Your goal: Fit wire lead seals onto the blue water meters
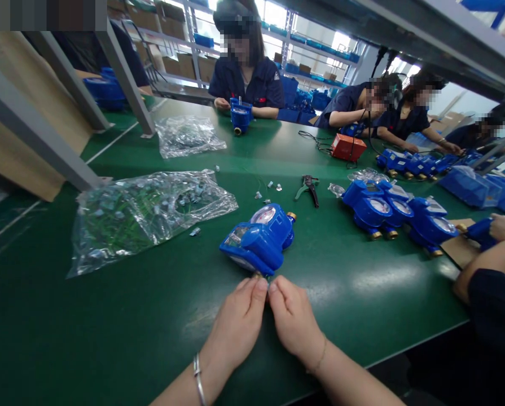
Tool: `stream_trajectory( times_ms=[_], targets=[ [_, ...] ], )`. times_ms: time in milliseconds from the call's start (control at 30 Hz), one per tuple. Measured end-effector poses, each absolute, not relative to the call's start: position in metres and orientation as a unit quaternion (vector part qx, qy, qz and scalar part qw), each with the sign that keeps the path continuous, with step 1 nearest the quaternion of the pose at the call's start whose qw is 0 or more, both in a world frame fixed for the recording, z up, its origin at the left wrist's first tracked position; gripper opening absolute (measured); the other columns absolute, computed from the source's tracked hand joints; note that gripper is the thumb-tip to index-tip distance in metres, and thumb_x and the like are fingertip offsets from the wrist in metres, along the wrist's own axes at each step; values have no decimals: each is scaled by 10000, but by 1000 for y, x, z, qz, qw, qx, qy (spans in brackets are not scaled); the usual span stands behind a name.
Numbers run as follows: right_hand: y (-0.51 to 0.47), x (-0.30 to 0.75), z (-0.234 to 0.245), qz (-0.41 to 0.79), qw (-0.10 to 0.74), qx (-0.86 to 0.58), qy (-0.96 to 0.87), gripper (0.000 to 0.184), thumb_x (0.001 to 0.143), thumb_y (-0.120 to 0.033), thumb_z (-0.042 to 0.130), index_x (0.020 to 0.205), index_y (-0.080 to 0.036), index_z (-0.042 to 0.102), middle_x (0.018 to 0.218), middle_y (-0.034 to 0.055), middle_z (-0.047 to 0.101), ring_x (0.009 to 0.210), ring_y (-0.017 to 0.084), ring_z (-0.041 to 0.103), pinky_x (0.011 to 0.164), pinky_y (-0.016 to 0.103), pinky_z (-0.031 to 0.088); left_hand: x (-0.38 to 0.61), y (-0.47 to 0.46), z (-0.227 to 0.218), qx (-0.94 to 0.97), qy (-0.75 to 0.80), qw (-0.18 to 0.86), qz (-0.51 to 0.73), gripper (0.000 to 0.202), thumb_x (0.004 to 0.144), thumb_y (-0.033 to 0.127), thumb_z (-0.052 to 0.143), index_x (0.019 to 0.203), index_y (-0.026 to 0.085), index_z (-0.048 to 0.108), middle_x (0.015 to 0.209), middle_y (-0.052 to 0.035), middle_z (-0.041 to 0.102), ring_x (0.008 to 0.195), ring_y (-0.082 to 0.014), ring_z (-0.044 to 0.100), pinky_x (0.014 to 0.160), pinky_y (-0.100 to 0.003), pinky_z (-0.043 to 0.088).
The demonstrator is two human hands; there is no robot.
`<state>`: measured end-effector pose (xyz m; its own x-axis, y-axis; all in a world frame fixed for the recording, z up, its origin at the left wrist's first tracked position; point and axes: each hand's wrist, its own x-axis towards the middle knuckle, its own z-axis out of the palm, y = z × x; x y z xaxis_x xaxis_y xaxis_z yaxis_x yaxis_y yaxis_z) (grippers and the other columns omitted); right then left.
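Observation:
A blue water meter [260,239] with a round dial and a brass end lies on the green table [108,316] just beyond my hands. My left hand [237,321] and my right hand [292,318] sit side by side at the meter's near end, fingertips pinched together around something small that I cannot make out. A bracelet is on each wrist. Small loose clips [269,189] are scattered behind the meter.
Two clear bags of small parts [146,211] [187,135] lie to the left. Pliers [308,188], a red box [347,147] and a row of blue meters [394,211] are to the right. A co-worker's arm [487,259] reaches in at right; others sit across the table.

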<state>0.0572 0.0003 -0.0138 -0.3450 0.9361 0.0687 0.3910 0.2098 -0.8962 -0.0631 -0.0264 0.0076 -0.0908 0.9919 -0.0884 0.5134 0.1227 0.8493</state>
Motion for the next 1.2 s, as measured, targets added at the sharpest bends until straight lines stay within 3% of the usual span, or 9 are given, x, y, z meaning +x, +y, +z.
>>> stream_trajectory(
  times_ms=[100,233,400,533,767,1000,1200],
  targets=[
    [0,62,-15,293,307,-450,-786,253,892,-208,318,652,-204,400,618,-17,476,583,120,437,566,249,307,-65,-28,8,585,650,361,324,411,907,401,276,943,178,620,1080,-97,626,971,-220,568,866,-338,432],
    [1,66,-18,159,288,-426,-843,248,900,-188,309,678,-202,418,657,9,508,645,152,459,634,283,335,-63,-29,9,589,636,374,331,334,896,401,342,902,203,610,924,-57,647,867,-207,591,823,-322,433],
    [1,71,-16,180,291,-427,-837,220,915,-178,299,764,-193,458,709,14,538,695,155,479,652,284,349,-63,-29,12,534,567,513,362,340,889,424,361,1012,184,568,705,1,587,623,-143,532,596,-241,441],
    [0,74,-17,88,268,-416,-864,205,919,-219,309,832,-178,489,759,44,539,720,192,444,676,340,323,-69,-28,10,530,551,532,365,322,891,402,377,1030,171,553,740,2,575,649,-130,513,618,-232,432],
    [9,78,-18,-64,223,-374,-898,167,897,-266,390,801,-183,499,718,42,503,688,202,401,660,358,283,-74,-23,5,544,609,470,334,410,898,474,302,726,184,535,641,10,558,586,-138,511,575,-242,400],
    [22,82,-15,-138,221,-282,-923,154,880,-191,382,810,-191,519,689,32,502,649,184,398,660,355,282,-71,-20,18,592,659,356,298,355,898,436,327,725,214,545,735,-4,622,670,-174,554,643,-268,378],
    [29,84,-16,-177,256,-225,-923,185,855,-155,367,877,-158,551,736,51,555,629,174,410,640,352,294,-63,-19,16,547,641,426,330,504,890,479,287,552,201,536,540,1,567,625,-188,543,599,-258,389]
  ],
)
